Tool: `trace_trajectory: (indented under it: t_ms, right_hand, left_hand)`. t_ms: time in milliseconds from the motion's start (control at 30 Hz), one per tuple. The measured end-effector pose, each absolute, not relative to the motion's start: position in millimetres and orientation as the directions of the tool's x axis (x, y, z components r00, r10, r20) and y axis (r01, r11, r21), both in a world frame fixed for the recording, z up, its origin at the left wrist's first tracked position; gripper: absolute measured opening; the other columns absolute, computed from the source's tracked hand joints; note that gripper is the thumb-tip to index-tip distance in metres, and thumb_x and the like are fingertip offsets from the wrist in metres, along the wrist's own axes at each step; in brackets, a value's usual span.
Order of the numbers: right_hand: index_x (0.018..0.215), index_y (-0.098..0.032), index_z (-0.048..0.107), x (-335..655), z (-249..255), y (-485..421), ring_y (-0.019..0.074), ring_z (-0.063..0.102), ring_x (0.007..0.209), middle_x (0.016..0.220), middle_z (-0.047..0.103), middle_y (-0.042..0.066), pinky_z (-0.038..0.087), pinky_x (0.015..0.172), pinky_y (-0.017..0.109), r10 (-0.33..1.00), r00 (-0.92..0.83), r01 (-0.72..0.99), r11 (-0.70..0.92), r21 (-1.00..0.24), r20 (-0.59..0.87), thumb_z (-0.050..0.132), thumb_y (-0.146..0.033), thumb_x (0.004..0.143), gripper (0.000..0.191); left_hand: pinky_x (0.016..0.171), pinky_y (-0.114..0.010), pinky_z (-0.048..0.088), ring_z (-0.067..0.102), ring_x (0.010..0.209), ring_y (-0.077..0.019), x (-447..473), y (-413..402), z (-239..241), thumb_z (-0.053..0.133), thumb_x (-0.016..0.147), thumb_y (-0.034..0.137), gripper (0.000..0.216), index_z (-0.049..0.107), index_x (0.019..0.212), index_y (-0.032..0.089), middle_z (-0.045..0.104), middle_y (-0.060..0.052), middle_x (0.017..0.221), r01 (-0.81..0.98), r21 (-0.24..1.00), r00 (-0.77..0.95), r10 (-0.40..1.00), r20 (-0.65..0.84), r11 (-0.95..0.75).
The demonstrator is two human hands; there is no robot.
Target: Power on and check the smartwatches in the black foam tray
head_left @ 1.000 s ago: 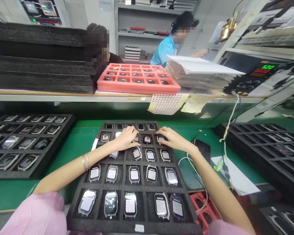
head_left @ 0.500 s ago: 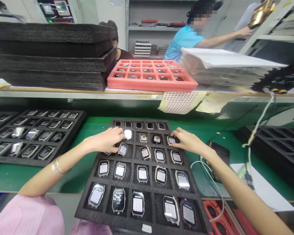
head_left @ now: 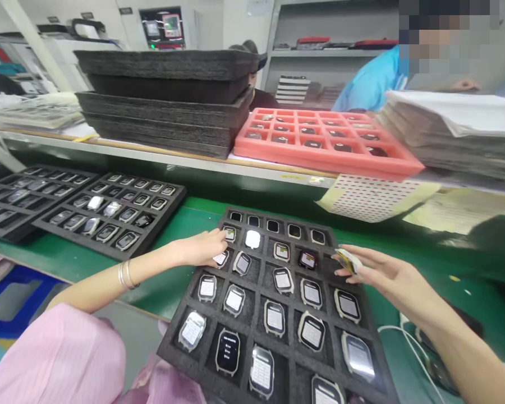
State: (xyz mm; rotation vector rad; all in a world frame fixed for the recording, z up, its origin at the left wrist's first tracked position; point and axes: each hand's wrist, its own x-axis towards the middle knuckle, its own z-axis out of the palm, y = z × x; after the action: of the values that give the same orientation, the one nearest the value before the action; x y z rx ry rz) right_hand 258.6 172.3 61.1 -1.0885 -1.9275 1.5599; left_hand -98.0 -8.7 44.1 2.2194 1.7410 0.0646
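A black foam tray (head_left: 297, 334) with several smartwatch bodies in its cells lies on the green bench before me. My left hand (head_left: 202, 248) rests at the tray's left edge, fingertips on a watch body (head_left: 221, 258) in the third row. My right hand (head_left: 382, 270) hovers over the tray's right side and pinches a watch body (head_left: 347, 260) lifted out of its cell. One white-backed unit (head_left: 252, 239) lies face down in the second row.
Two more black trays of watches (head_left: 109, 210) lie to the left on the green mat. On the shelf above stand stacked black foam trays (head_left: 164, 101), a pink tray (head_left: 326, 140) and a pile of bags (head_left: 454, 134). People work behind the shelf. A white cable (head_left: 404, 331) runs at right.
The view has swung left. My right hand has lifted a watch body out of the tray's right column. My left hand has moved slightly left and down on the tray.
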Motion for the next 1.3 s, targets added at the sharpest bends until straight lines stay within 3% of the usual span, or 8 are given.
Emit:
trace_trajectory:
  t_ms: [167, 300, 433, 533, 700, 833, 1033, 1300]
  right_hand:
    - [0.107, -0.025, 0.068, 233.9, 60.1, 154.9, 0.0181, 0.061, 0.071, 0.102, 0.067, 0.007, 0.051, 0.054, 0.026, 0.812, -0.582, 0.107, 0.04, -0.993, -0.03, 0.08, -0.039, 0.07, 0.041]
    - [0.105, -0.022, 0.061, 211.7, 76.6, 135.7, 0.0108, 0.049, 0.057, 0.102, 0.066, 0.008, 0.042, 0.046, 0.023, 0.806, -0.591, -0.014, 0.013, -1.0, 0.018, 0.082, -0.029, 0.069, 0.042]
    - [0.108, -0.021, 0.054, 187.0, 98.3, 113.5, 0.0068, 0.041, 0.045, 0.097, 0.068, 0.01, 0.03, 0.037, 0.02, 0.759, -0.649, -0.145, -0.057, -0.988, 0.051, 0.079, -0.025, 0.073, 0.043]
    - [0.11, -0.02, 0.054, 172.6, 105.5, 103.1, 0.0066, 0.044, 0.046, 0.099, 0.068, 0.009, 0.03, 0.035, 0.019, 0.743, -0.658, -0.217, -0.034, -0.976, 0.12, 0.08, -0.021, 0.071, 0.047]
    - [0.119, -0.02, 0.054, 169.4, 98.8, 103.9, 0.0138, 0.061, 0.058, 0.107, 0.067, 0.011, 0.045, 0.041, 0.023, 0.748, -0.631, -0.278, 0.032, -0.96, 0.207, 0.07, -0.024, 0.08, 0.042]
    - [0.111, -0.018, 0.059, 172.3, 87.5, 111.5, 0.0143, 0.063, 0.053, 0.097, 0.07, 0.009, 0.047, 0.04, 0.023, 0.778, -0.575, -0.295, 0.092, -0.951, 0.254, 0.06, -0.027, 0.088, 0.025]
    - [0.103, -0.018, 0.061, 167.6, 79.9, 109.1, 0.011, 0.059, 0.043, 0.088, 0.071, 0.007, 0.041, 0.034, 0.02, 0.831, -0.49, -0.221, 0.175, -0.959, 0.264, 0.064, -0.031, 0.087, 0.021]
    - [0.113, -0.022, 0.06, 173.4, 77.9, 101.2, 0.0165, 0.064, 0.053, 0.103, 0.069, 0.009, 0.048, 0.04, 0.027, 0.789, -0.528, -0.284, 0.185, -0.941, 0.315, 0.051, -0.038, 0.095, 0.025]
  left_hand:
    - [0.089, -0.042, 0.044, 0.056, 0.101, -0.0301, -116.2, -12.2, 42.0, 0.078, 0.069, 0.026, 0.033, 0.058, 0.093, 0.016, 0.06, -0.011, 0.106, 0.836, 0.508, 0.248, 0.969, -0.015, -0.206]
    - [0.079, -0.035, 0.052, 0.065, 0.09, -0.0221, -113.9, -14.7, 50.2, 0.067, 0.081, 0.037, 0.038, 0.051, 0.109, 0.015, 0.066, -0.011, 0.101, 0.656, 0.71, 0.254, 0.961, 0.111, -0.256]
    - [0.075, -0.032, 0.055, 0.067, 0.089, -0.0212, -83.9, -8.1, 78.8, 0.066, 0.083, 0.03, 0.043, 0.05, 0.119, 0.015, 0.065, -0.017, 0.115, 0.09, 0.948, 0.055, 0.952, 0.301, -0.305]
    - [0.07, -0.026, 0.055, 0.066, 0.083, -0.0176, -55.5, 0.7, 103.2, 0.073, 0.076, 0.027, 0.046, 0.06, 0.118, 0.014, 0.066, -0.015, 0.113, -0.277, 0.888, -0.112, 0.93, 0.35, -0.367]
    - [0.074, -0.019, 0.05, 0.06, 0.084, -0.0123, -25.6, 13.2, 112.8, 0.079, 0.067, 0.015, 0.045, 0.065, 0.111, 0.017, 0.067, -0.008, 0.106, -0.481, 0.831, -0.13, 0.96, 0.249, -0.281]
    - [0.073, -0.022, 0.047, 0.059, 0.083, -0.0132, -17.9, 19.1, 100.3, 0.073, 0.066, 0.006, 0.041, 0.062, 0.104, 0.017, 0.068, -0.008, 0.104, -0.498, 0.861, -0.009, 0.993, 0.12, -0.108]
    - [0.071, -0.024, 0.042, 0.058, 0.081, -0.0148, -13.3, 29.3, 88.4, 0.062, 0.065, 0.001, 0.038, 0.058, 0.099, 0.018, 0.07, -0.006, 0.093, -0.428, 0.902, -0.014, 0.998, 0.061, -0.062]
    - [0.078, -0.032, 0.049, 0.062, 0.09, -0.0206, -5.1, 27.7, 82.6, 0.06, 0.065, 0.004, 0.051, 0.054, 0.114, 0.019, 0.066, -0.006, 0.096, -0.505, 0.863, 0.025, 1.0, 0.009, 0.005]
